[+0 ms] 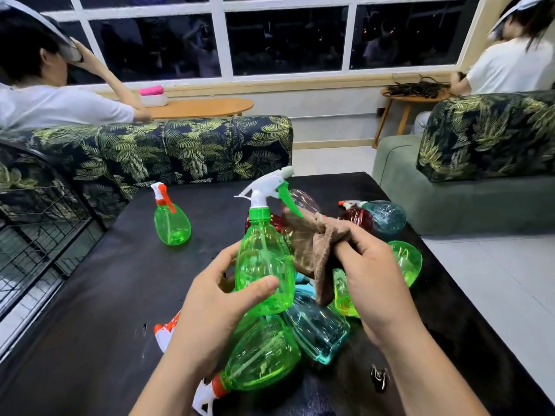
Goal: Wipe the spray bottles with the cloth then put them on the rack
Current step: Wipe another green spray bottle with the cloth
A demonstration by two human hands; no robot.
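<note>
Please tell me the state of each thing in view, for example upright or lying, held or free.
Held green bottle: upright, lifted, sprayer on, gripped by left hand.
Brown cloth: bunched, gripped by right hand.
Small green bottle: standing upright alone on the table.
Teal bottle: lying on its side in the pile.
Large green bottle: lying on its side, nearest the person.

No readable text, label, brand, number or sign shows on anything here.
</note>
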